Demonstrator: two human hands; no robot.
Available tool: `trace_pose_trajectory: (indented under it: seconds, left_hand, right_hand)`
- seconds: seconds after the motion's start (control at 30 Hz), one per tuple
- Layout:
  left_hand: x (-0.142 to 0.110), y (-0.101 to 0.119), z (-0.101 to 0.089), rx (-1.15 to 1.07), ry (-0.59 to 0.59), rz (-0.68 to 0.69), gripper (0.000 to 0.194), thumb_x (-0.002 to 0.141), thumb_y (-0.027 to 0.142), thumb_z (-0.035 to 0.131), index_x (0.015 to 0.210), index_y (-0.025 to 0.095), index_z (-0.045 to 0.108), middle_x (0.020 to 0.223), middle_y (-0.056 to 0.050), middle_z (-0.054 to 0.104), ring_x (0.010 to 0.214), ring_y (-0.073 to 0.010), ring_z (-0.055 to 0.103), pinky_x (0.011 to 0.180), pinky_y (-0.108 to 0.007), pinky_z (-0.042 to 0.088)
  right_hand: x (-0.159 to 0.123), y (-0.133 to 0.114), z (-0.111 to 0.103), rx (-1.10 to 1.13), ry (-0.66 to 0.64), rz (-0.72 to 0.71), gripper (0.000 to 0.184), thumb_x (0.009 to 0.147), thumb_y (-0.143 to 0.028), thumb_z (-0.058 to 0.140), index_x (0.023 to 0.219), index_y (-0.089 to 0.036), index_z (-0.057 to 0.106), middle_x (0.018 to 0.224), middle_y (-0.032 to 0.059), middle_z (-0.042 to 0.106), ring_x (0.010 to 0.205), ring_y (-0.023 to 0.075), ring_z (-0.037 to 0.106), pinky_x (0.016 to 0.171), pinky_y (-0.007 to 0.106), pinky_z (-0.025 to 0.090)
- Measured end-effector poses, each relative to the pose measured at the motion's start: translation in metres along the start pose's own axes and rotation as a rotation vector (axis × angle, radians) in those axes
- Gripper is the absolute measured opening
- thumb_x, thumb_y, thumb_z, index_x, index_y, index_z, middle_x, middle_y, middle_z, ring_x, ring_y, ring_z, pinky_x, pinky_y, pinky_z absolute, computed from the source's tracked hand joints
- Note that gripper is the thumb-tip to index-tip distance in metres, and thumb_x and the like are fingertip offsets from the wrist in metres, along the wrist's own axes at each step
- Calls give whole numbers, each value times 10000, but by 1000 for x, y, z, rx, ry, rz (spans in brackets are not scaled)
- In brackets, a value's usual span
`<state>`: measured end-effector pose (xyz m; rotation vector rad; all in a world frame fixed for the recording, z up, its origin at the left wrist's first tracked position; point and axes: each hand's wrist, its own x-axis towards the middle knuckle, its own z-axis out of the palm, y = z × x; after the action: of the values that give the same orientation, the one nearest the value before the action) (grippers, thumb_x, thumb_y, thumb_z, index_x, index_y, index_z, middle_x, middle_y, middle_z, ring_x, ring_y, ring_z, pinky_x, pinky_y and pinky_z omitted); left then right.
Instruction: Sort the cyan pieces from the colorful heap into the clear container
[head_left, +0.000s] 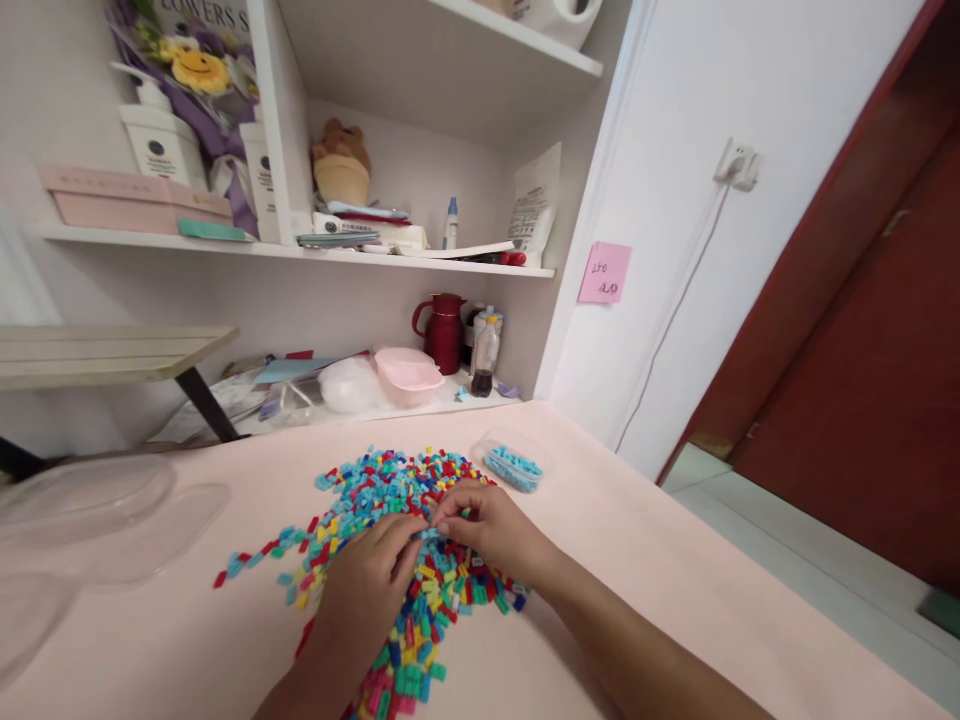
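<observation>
A wide heap of small plastic blocks (379, 480) in light blue, red, yellow, green and dark blue covers the middle of the pink tabletop. Over its centre my left hand (367, 575) and my right hand (484, 525) meet, fingertips almost touching. Both hands are closed in a pinch. Light blue blocks (429, 534) show right at the fingertips, but I cannot tell whether they are held or lie in the heap. Just beyond my right hand stands a clear plastic container (517, 478) partly filled with light blue blocks.
Clear plastic lids or trays (172, 530) lie at the left. Behind the table are a pink bowl (409, 375), a red jug (444, 335) and a bottle of dark liquid (484, 360). A small slatted stand (112, 355) rises at the back left. Shelves hang above.
</observation>
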<state>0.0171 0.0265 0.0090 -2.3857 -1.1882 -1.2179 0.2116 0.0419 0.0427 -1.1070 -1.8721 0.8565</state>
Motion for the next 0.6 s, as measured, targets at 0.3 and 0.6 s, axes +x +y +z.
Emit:
trace_pose_trajectory:
  seconds: [0.3,0.6]
  left_hand:
    - [2,2,-2,-78,-3,-25,193,908,232,483,966,242,667,916,3,756,793,-157,726,687,-265,581]
    - [2,2,-3,-166,-75,-101,210,886,270,512,1011,261,681,937,-3,761,792,-152,722,719,-256,578]
  right_hand:
    - [0,0,3,17,16,39,78,769,-165,642,768,-190,716,852,19,648,809,153,598,733,243,459]
    - [-2,-2,5,17,-24,20,64,774,-176,634,758,-179,695,814,3,630,745,137,570,682,230,440]
